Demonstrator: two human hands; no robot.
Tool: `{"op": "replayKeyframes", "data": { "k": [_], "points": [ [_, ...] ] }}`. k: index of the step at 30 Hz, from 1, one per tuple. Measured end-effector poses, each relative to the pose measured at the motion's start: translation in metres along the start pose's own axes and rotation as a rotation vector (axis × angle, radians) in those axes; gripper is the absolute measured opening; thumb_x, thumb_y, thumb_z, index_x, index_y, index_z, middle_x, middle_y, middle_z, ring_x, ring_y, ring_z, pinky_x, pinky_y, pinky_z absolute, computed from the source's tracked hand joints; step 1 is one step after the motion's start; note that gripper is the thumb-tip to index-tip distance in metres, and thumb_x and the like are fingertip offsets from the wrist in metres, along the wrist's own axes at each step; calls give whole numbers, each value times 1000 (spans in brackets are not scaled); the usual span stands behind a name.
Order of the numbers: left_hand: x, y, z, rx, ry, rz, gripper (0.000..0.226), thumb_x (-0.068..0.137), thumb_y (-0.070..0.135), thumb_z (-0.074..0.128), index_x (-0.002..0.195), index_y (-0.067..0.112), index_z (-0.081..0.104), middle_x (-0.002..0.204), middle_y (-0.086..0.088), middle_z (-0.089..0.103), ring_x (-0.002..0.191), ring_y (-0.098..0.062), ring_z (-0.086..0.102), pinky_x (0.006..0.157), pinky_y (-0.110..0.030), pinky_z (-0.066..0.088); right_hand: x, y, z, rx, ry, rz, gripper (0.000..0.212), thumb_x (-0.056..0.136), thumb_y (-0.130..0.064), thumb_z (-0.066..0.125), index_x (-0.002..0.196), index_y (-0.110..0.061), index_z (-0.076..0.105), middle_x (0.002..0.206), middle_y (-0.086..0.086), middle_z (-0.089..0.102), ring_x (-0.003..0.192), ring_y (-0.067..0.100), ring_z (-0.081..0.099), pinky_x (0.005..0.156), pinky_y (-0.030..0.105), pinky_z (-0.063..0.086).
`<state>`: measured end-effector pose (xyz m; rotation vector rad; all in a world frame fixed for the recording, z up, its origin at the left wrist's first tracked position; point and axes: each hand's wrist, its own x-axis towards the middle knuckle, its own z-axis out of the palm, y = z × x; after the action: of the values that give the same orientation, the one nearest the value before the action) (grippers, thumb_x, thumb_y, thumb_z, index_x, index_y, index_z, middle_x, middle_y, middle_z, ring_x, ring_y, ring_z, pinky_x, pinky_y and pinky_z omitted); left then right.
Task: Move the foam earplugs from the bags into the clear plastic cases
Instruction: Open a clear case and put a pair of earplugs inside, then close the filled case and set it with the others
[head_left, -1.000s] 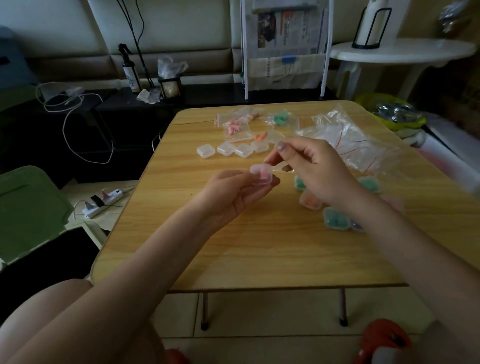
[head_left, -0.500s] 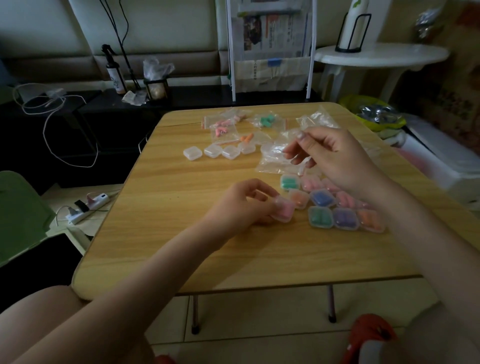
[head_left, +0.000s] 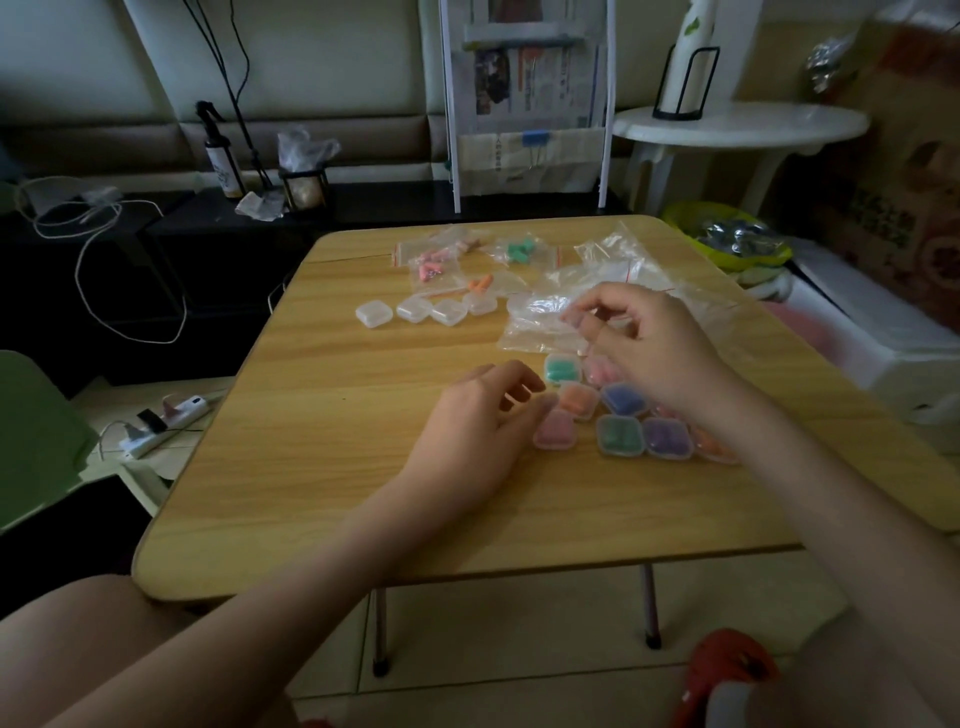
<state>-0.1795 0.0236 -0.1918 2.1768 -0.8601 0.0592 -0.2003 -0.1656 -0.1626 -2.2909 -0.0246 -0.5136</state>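
Observation:
Several closed clear cases holding coloured earplugs sit in a cluster on the wooden table, among them a pink case, a teal case and a purple case. My left hand hovers just left of the pink case with loosely curled fingers, holding nothing. My right hand is above the cluster, and its blurred fingertips pinch the edge of an empty clear bag. A row of empty cases lies further back. Behind them lie bags of pink earplugs, teal earplugs and orange earplugs.
More empty crumpled bags lie at the table's back right. A white round side table and a newspaper rack stand behind. A power strip lies on the floor to the left, beside a green chair.
My left hand brought the pink case down from mid-air, set it at the cluster's left edge and let go. My right hand carried the empty bag back and to the right.

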Motion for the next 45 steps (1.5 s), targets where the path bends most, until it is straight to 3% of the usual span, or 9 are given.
{"op": "replayKeyframes", "data": {
  "k": [5, 13, 17, 21, 26, 31, 34, 40, 45],
  "points": [
    [13, -13, -9, 34, 144, -56, 11, 94, 28, 53, 96, 22, 61, 94, 10, 61, 91, -9, 55, 77, -25, 46, 32, 2, -3, -661, -101, -29, 60, 81, -58, 61, 136, -50, 39, 154, -11, 28, 139, 23, 19, 107, 44, 21],
    [34, -45, -19, 261, 223, -78, 13, 93, 26, 54, 102, 19, 61, 107, 4, 59, 107, -17, 47, 86, -26, 34, 67, 32, 1, -868, -57, 75, 33, 84, -44, 65, 117, -42, 61, 141, -7, 48, 133, 24, 32, 106, 45, 19],
    [40, -47, -15, 298, 215, -69, 14, 92, 25, 54, 102, 18, 61, 110, 2, 60, 110, -21, 47, 92, -32, 36, 69, 43, -5, -944, -171, 157, 44, 84, -66, 48, 120, -44, 59, 147, -3, 40, 137, 25, 25, 108, 52, 14],
    [45, -49, -14, 333, 189, -103, 16, 92, 25, 54, 105, 19, 61, 116, 0, 58, 113, -22, 45, 95, -36, 36, 75, 35, -3, -866, -79, 131, 49, 92, -65, 29, 105, -38, 68, 147, -5, 41, 138, 24, 23, 109, 61, 3],
    [46, -56, -20, 369, 199, -148, 20, 93, 26, 53, 111, 20, 58, 126, 0, 53, 123, -21, 39, 98, -34, 31, 97, 19, 13, -848, 59, -56, 22, 93, -49, 47, 88, -34, 62, 121, -9, 60, 126, 21, 40, 110, 63, -2],
    [56, -68, -24, 452, 106, -86, 49, 95, 33, 49, 141, 23, 40, 151, 1, 32, 142, -17, 19, 114, -37, 16, 126, 9, 44, -790, -167, -23, 37, 89, -50, 56, 123, -34, 57, 125, -7, 61, 125, 20, 49, 113, 58, -1],
    [66, -76, -22, 502, -5, -70, 61, 97, 42, 41, 151, 25, 18, 159, 5, 10, 146, -11, -1, 118, -38, 1, 134, 14, 56, -773, -180, -41, 23, 89, -39, 61, 110, -30, 66, 109, -8, 67, 112, 18, 57, 112, 53, 13],
    [74, -77, -22, 453, 9, -101, 56, 98, 36, 43, 148, 17, 28, 155, 0, 26, 144, -16, 17, 118, -37, 10, 138, 17, 48, -389, 143, -44, 16, 95, -18, 53, 100, -16, 68, 94, -1, 68, 81, 12, 60, 80, 34, 51],
    [71, -74, -24, 422, 140, -59, 37, 93, 23, 54, 127, 10, 52, 131, -5, 42, 124, -19, 38, 103, -30, 33, 127, 3, 37, -140, 201, -53, 10, 91, -13, 60, 101, -14, 61, 85, -5, 58, 69, 1, 53, 55, 13, 40]
  ]
}}
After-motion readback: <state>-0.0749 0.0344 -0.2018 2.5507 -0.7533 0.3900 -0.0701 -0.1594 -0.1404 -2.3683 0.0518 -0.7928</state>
